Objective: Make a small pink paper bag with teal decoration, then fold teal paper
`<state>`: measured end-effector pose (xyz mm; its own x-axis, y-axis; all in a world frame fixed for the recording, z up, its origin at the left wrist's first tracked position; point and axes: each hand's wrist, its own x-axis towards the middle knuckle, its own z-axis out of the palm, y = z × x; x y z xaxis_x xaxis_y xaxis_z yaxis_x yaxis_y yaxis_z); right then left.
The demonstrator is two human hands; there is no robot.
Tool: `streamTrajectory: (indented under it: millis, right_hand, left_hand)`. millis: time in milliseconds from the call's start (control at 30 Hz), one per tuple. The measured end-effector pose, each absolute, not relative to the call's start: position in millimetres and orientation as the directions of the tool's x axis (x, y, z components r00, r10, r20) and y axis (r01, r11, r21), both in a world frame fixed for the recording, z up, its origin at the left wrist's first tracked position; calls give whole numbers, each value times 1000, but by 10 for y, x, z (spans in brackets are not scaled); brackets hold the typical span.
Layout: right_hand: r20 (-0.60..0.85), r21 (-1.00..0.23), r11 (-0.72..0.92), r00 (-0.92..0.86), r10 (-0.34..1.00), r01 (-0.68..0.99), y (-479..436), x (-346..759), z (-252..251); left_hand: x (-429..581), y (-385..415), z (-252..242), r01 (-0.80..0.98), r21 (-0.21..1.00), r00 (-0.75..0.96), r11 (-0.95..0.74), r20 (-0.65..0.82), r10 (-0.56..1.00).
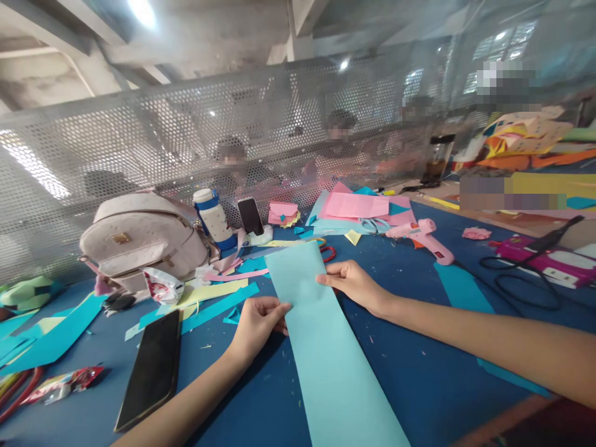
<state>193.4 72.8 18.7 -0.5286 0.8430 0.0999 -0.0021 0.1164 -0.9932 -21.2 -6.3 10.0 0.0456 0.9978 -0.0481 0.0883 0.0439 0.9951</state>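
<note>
A long light-blue paper strip runs from the front edge of the view up to the middle of the blue table. Its left edge is pinched by my left hand, thumb on top and fingers underneath. My right hand grips the opposite edge a little farther up, its thumb also lying on the paper. Just beyond the strip's far end, red-handled scissors are partly covered. Narrow blue and yellow paper scraps lie left of my left hand.
A black phone lies at left, near a pale backpack and a bottle. A pink glue gun with a cord rests at right, near a purple power strip. Pink sheets lie before a perforated metal screen.
</note>
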Motion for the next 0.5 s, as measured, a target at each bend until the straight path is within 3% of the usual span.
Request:
streamTrajectory:
  millis: [500]
  right_hand:
    - [190, -976, 218, -391, 900, 27, 849, 2001, 237]
  left_hand:
    - [-196, -80, 92, 216, 976, 109, 11, -36, 993]
